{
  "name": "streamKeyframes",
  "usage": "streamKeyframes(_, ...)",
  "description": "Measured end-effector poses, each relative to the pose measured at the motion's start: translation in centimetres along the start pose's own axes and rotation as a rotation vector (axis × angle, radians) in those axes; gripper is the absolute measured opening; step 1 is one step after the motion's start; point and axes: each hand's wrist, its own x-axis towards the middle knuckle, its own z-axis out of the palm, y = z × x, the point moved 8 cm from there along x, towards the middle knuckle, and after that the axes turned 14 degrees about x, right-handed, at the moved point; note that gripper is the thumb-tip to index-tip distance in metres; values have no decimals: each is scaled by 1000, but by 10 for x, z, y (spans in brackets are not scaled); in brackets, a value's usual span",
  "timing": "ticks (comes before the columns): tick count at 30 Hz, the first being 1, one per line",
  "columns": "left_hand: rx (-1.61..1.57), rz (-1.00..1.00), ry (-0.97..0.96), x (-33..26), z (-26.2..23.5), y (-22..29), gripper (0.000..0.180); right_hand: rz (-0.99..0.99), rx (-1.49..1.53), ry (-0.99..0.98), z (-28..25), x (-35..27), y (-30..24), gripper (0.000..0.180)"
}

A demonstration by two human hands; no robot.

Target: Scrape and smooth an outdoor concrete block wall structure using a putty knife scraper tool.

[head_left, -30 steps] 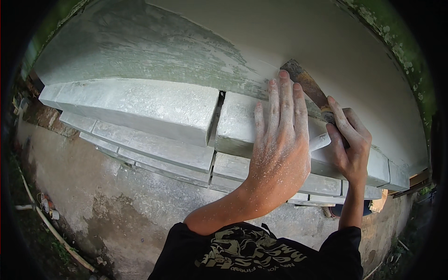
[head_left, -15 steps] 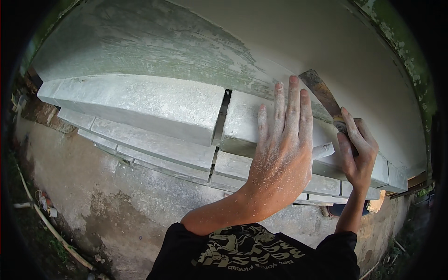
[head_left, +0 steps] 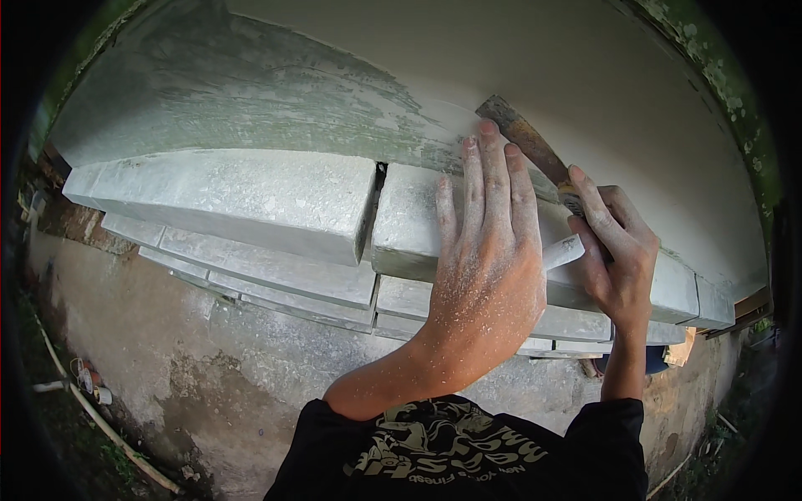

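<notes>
My right hand [head_left: 620,250] is closed round the handle of a putty knife [head_left: 530,138] with a narrow, stained metal blade. The blade points up and left, over the wall surface [head_left: 635,150] and just beyond my left fingertips. My left hand [head_left: 489,267], dusted with white powder, has its fingers stretched out side by side over the pale block ledge. From under its thumb side sticks the whitish handle of a tool [head_left: 565,251]. The rest of that tool and my left thumb are hidden behind the hand.
White-coated blocks [head_left: 225,192] form a stepped ledge below the wall, with a dark gap [head_left: 376,196] between two of them. The wall shows a rough grey-green patch [head_left: 292,108] beside smoother pale coating. Below lies a stained concrete floor [head_left: 251,384], with a pole [head_left: 100,413] at left.
The putty knife and my right hand have moved left and up, its blade tip now past my left fingertips. My left hand and the whitish handle have shifted slightly up and left.
</notes>
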Motion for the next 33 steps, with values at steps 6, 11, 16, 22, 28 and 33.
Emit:
streamKeyframes(6,14,30,-19,0,1,-3,75,41,-14,23,-1,3,10,61)
streamKeyframes(11,-17,-18,19,-1,-3,-5,74,-53,-6,19,0,8,2,60)
streamKeyframes(16,-56,7,6,2,1,-4,75,-13,-34,27,0,12,13,59)
streamKeyframes(22,-30,-5,40,-3,0,4,77,0,-6,-8,-7,1,14,59)
streamKeyframes(28,1,-29,55,0,-6,-2,77,-64,9,-25,5,25,0,61)
streamKeyframes(33,-5,-11,18,-3,-1,-1,78,-49,-23,-28,6,24,1,60)
